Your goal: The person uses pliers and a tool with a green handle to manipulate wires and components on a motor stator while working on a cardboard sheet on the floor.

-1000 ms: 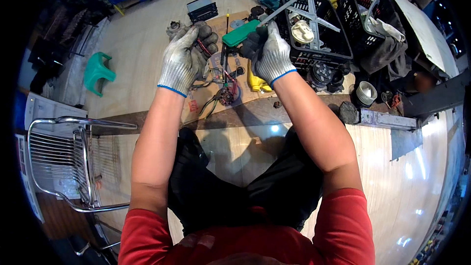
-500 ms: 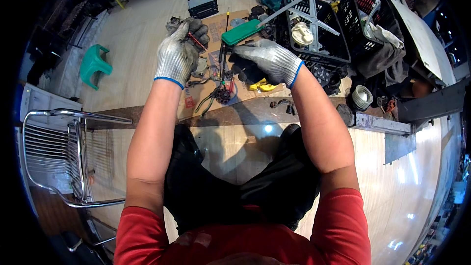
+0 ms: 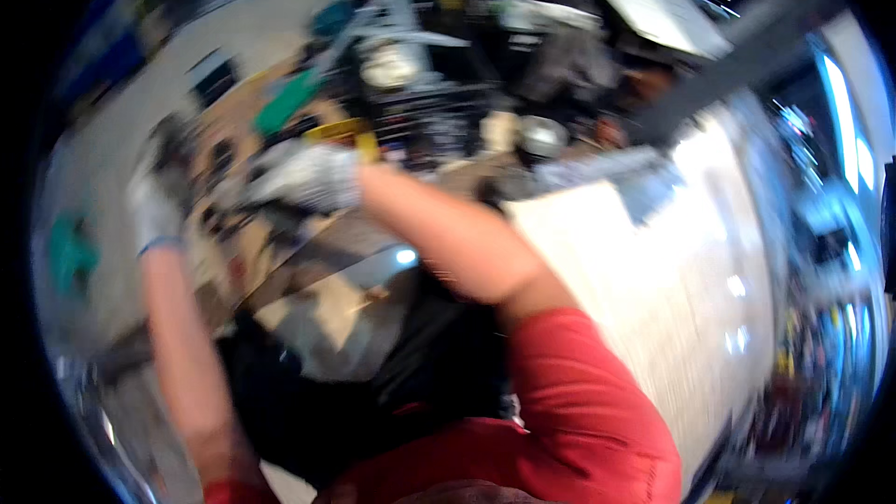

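The picture is heavily blurred. My left hand [image 3: 161,187], in a white glove with dark palm, is over the left side of the cardboard [image 3: 238,107] on the floor; I cannot make out what it holds. My right hand [image 3: 303,177], also gloved, is low over the cardboard among small dark parts [image 3: 221,157]; its fingers are smeared. A green oblong object [image 3: 285,103] lies beyond my hands, and a yellow object [image 3: 350,133] is just past my right hand.
Black crates with parts [image 3: 429,103] stand beyond and to the right, near grey cloth [image 3: 569,65], a white panel [image 3: 644,0] and a round metal piece [image 3: 541,138]. A dark beam [image 3: 719,65] crosses at upper right. A green stool [image 3: 73,252] stands far left.
The view has swung sharply to the right and blurred, so the scene sits further left in it. Both gloved hands remain over the spread of parts; I cannot tell if their grip changed.
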Motion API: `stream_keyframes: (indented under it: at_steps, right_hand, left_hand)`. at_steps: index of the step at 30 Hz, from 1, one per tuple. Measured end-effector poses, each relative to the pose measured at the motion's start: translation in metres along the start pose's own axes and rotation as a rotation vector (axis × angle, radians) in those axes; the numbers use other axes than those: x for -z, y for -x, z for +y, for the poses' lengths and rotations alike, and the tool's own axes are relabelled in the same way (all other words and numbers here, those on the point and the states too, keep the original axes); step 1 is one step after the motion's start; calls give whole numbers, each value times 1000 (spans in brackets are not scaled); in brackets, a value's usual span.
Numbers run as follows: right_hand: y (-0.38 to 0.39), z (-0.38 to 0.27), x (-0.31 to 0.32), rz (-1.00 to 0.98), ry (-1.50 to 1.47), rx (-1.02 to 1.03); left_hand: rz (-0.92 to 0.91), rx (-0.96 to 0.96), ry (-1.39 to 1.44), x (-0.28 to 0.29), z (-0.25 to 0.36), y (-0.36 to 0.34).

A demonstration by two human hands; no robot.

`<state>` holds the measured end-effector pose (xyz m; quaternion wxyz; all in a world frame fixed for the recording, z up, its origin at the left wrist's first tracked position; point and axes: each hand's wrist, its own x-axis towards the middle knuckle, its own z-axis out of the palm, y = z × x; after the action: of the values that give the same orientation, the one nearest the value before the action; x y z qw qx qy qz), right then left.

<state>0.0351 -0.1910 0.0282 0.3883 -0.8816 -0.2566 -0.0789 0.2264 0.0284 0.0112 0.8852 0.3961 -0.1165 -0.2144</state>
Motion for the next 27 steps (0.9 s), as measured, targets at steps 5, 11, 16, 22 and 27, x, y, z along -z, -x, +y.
stream_keyframes:
  at_steps: [5, 11, 16, 22, 27]
  right_hand:
    - [-11, -58, 18, -109, -495, -628]
    - [-18, -36, -6, -46, -390, -614]
    - [-39, -13, -32, -20, -76, -353]
    - [-37, 18, -84, 75, -232, -346]
    - [-8, -31, -17, -186, -347, -701]
  left_hand:
    - [106, 12, -38, 22, 17, -7]
    - [173, -78, -159, 48, 31, -21]
    - [159, -63, -347, 113, 63, -41]
    - [327, -131, -156, 76, 83, 6]
    - [150, -163, -20, -24, 64, 44]
